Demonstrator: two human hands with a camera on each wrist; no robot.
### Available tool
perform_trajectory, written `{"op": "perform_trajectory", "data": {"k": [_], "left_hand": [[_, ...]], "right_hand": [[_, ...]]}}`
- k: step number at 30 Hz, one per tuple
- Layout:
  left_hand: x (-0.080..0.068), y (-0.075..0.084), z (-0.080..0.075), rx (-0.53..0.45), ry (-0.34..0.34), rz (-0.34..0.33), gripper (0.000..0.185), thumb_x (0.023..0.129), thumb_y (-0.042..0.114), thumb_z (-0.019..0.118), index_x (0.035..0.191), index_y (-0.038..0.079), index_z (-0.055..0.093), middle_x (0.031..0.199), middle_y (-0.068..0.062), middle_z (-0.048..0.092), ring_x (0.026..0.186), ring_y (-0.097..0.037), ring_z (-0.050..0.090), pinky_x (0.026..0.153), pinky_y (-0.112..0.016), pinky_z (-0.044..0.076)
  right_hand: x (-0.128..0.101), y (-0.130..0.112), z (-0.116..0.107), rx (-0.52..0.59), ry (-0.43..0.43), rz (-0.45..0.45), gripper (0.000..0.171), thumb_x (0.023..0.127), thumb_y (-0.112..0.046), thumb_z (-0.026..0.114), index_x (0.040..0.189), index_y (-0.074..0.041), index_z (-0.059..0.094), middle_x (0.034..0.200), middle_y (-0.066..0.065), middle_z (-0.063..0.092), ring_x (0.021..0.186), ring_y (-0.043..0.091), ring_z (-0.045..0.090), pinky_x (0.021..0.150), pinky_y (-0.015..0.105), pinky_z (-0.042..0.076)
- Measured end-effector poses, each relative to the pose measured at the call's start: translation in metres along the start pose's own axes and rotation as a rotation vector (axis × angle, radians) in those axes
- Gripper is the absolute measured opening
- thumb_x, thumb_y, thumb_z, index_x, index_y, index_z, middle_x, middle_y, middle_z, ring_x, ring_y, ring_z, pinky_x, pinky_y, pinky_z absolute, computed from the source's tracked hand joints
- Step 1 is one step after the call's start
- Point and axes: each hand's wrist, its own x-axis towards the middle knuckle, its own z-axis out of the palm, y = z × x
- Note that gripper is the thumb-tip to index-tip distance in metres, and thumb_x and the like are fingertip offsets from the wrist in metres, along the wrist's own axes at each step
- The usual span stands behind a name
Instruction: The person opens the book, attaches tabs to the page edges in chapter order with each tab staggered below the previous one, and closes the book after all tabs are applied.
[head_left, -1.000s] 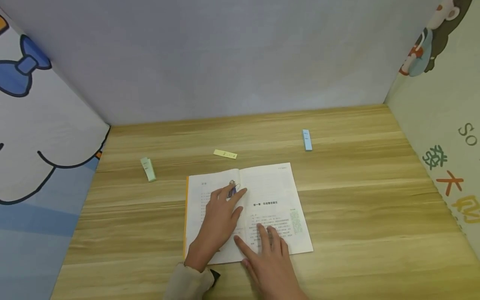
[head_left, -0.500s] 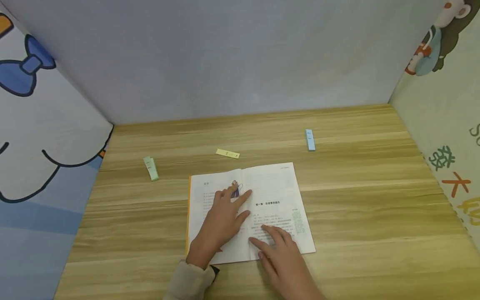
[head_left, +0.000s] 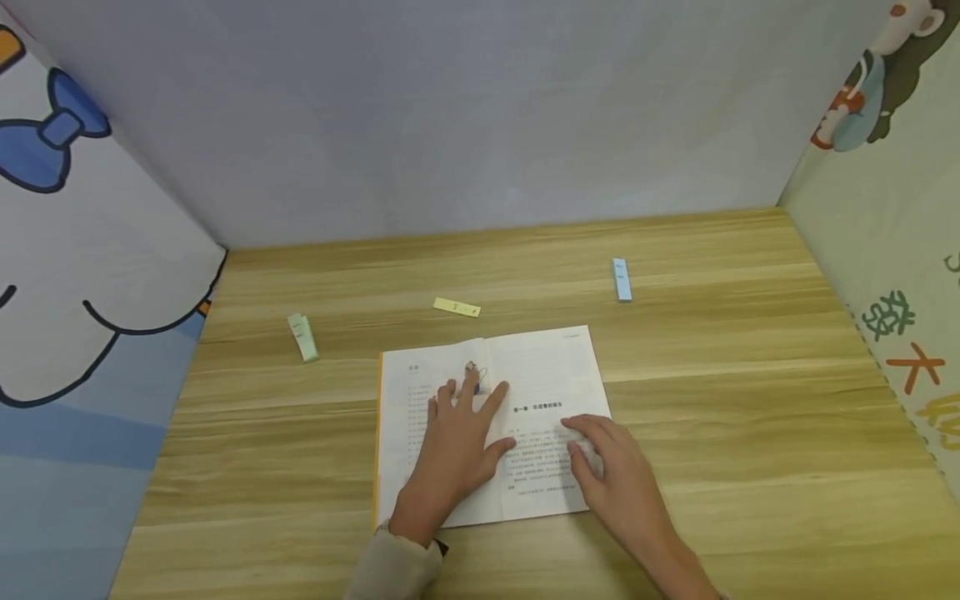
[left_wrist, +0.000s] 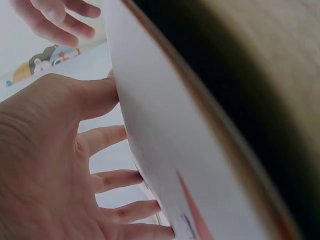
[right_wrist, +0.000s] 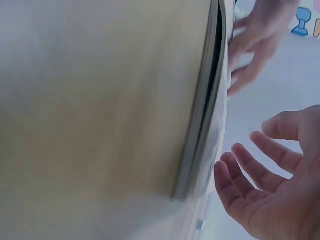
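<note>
The open book (head_left: 487,429) lies near the middle of the wooden surface (head_left: 750,417). The left hand (head_left: 457,442) presses flat, fingers straight, by the gutter; the right hand (head_left: 611,467) rests relaxed fingers on the right page, seemingly smoothing it. Three sticky-note strips lie farther back: green (head_left: 302,337), yellow (head_left: 457,307), blue (head_left: 622,279). Cartoon panels enclose it.

Head view looks down from above at the open book (head_left: 487,425) on the table (head_left: 750,417); both wrist views sit very close, sharing its pages.
</note>
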Motion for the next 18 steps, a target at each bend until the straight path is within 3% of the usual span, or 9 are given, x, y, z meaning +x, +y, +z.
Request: {"op": "perform_trajectory", "data": {"k": [4, 7, 13, 18], "left_hand": [[0.001, 0.000, 0.001, -0.001, -0.021, -0.015, 0.069, 0.097, 0.046, 0.071, 0.158, 0.024, 0.047, 0.168, -0.023, 0.031, 0.149, -0.055, 0.035, 0.115, -0.075, 0.036], [0.001, 0.002, 0.001, 0.017, -0.031, -0.012, 0.069, 0.097, 0.046, 0.070, 0.158, 0.023, 0.047, 0.169, -0.023, 0.030, 0.148, -0.055, 0.035, 0.114, -0.076, 0.035], [0.002, 0.004, 0.001, 0.045, -0.028, -0.002, 0.069, 0.097, 0.045, 0.070, 0.158, 0.023, 0.047, 0.167, -0.023, 0.031, 0.146, -0.055, 0.036, 0.113, -0.076, 0.036], [0.001, 0.006, -0.001, 0.038, -0.037, -0.006, 0.069, 0.098, 0.044, 0.070, 0.158, 0.022, 0.047, 0.166, -0.023, 0.031, 0.146, -0.055, 0.035, 0.113, -0.076, 0.036]], "right_hand": [[0.024, 0.012, -0.011, -0.004, 0.027, 0.036, 0.028, 0.095, -0.004, 0.071, 0.123, -0.007, 0.073, 0.108, 0.011, 0.074, 0.084, 0.022, 0.066, 0.069, 0.034, 0.055], [0.039, 0.021, -0.019, -0.012, 0.030, 0.059, 0.027, 0.098, -0.007, 0.069, 0.124, -0.005, 0.071, 0.105, 0.014, 0.073, 0.079, 0.023, 0.066, 0.067, 0.031, 0.052], [0.069, 0.028, -0.028, 0.002, 0.027, 0.083, 0.029, 0.102, -0.012, 0.065, 0.128, 0.000, 0.068, 0.122, 0.018, 0.072, 0.093, 0.032, 0.071, 0.073, 0.042, 0.059], [0.090, 0.033, -0.028, -0.019, 0.053, 0.063, 0.030, 0.102, -0.013, 0.063, 0.128, 0.001, 0.068, 0.123, 0.019, 0.072, 0.096, 0.034, 0.069, 0.076, 0.046, 0.057]]}}
